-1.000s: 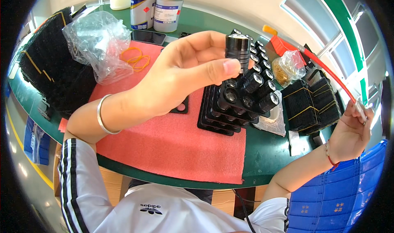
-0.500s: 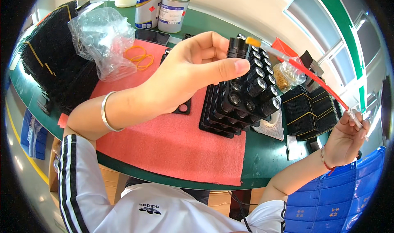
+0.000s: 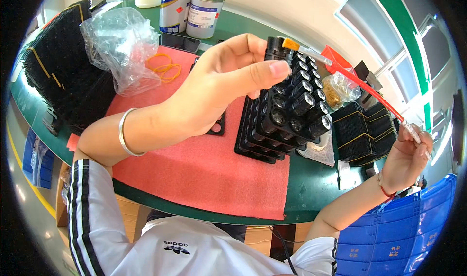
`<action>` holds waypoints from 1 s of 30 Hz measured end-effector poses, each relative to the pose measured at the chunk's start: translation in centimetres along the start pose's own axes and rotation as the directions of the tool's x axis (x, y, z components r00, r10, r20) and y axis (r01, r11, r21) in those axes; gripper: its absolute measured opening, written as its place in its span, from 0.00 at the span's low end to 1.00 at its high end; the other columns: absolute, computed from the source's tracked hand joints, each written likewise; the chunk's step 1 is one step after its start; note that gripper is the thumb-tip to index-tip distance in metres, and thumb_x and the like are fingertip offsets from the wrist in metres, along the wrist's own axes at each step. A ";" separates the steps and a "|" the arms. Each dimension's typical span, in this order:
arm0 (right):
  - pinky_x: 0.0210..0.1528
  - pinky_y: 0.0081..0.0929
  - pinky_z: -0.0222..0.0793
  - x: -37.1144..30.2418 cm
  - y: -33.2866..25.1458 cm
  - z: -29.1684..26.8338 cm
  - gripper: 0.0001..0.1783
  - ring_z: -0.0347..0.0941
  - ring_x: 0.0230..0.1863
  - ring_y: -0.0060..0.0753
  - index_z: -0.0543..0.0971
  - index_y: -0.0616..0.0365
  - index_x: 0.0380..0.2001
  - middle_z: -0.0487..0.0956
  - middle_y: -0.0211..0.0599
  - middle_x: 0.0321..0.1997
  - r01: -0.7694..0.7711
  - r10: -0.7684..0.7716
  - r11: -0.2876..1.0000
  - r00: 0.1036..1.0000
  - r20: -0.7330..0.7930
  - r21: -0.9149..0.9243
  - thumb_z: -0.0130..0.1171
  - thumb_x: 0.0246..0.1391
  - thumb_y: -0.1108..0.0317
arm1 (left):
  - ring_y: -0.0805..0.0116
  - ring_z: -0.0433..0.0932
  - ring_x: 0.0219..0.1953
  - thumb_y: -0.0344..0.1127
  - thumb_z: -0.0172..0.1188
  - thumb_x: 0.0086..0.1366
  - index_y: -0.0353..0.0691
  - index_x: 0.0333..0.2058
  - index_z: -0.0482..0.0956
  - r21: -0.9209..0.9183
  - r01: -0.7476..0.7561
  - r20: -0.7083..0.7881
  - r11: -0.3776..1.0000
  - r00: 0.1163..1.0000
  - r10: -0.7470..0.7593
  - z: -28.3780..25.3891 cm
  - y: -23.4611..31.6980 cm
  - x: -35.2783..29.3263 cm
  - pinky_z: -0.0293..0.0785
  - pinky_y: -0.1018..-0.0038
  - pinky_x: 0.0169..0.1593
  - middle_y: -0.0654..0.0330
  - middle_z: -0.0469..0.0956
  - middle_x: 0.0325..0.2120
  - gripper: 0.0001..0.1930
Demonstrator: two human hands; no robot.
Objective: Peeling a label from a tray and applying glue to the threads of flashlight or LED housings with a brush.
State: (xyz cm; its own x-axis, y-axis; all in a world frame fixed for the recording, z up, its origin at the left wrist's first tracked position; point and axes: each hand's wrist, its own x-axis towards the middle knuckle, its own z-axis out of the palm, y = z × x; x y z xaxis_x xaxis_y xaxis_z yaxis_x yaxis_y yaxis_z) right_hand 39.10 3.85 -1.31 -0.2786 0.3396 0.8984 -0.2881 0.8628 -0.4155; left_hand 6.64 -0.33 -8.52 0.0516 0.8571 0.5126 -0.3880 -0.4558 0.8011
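Between thumb and fingers, my left hand [image 3: 233,79] grips a black ribbed cylinder [image 3: 275,47], held upright above the work mat. My right hand [image 3: 411,152] pinches the far end of a paintbrush [image 3: 362,84] with a long red handle. Its amber bristles meet the right side of the cylinder near the top rim; contact looks likely at this angle. Just beyond and below the left hand stand stacked black trays [image 3: 270,147] filled with similar black cylinders [image 3: 304,102], clear round ends facing up. Part of the trays is hidden by the hand.
A pink foam mat [image 3: 204,174] covers the green table [image 3: 311,203]. Black sheets are stacked at left [image 3: 58,76] beside a plastic bag [image 3: 121,42] and rubber bands [image 3: 165,71]. Two cans [image 3: 203,18] and a phone [image 3: 180,41] lie behind. More bundled black sheets [image 3: 357,135] sit right.
The brush bristles have come down and left against the cylinder's side. My right hand has shifted a little left, and my left hand with the cylinder slightly left and up.
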 end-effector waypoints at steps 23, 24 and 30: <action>0.54 0.38 0.61 0.3 -0.4 -2.2 0.17 0.69 0.46 0.43 0.70 0.71 0.39 0.74 0.52 0.39 0.109 -0.090 0.994 0.928 -0.361 0.032 0.41 0.57 0.66 | 0.83 0.66 0.31 0.37 0.50 0.61 0.36 0.46 0.68 0.262 -0.173 -0.025 0.949 0.982 0.185 -0.9 0.7 1.5 0.63 0.87 0.35 0.60 0.74 0.39 0.16; 0.55 0.39 0.60 0.4 -0.4 -2.4 0.17 0.69 0.47 0.43 0.70 0.71 0.39 0.74 0.53 0.40 0.112 -0.118 0.993 0.904 -0.411 -0.038 0.40 0.57 0.66 | 0.84 0.66 0.32 0.36 0.53 0.60 0.37 0.44 0.70 0.322 -0.222 -0.027 0.920 0.969 0.244 -2.1 0.4 2.3 0.62 0.86 0.36 0.66 0.74 0.34 0.15; 0.56 0.45 0.60 0.7 -1.2 -2.1 0.20 0.67 0.49 0.49 0.69 0.77 0.41 0.72 0.58 0.40 0.144 -0.332 0.916 0.795 -0.507 -0.375 0.39 0.57 0.67 | 0.72 0.71 0.30 0.41 0.59 0.52 0.37 0.38 0.74 0.933 0.006 -0.061 0.359 0.988 0.144 -11.2 -0.9 6.0 0.66 0.77 0.35 0.62 0.73 0.26 0.17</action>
State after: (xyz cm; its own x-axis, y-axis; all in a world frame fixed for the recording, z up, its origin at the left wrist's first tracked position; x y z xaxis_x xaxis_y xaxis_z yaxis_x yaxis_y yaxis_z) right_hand 41.16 3.88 0.13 0.3391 0.1731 0.9247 0.0395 0.9794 -0.1979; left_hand -3.04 7.92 -9.69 -0.0614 0.7957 0.6026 0.7198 -0.3830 0.5790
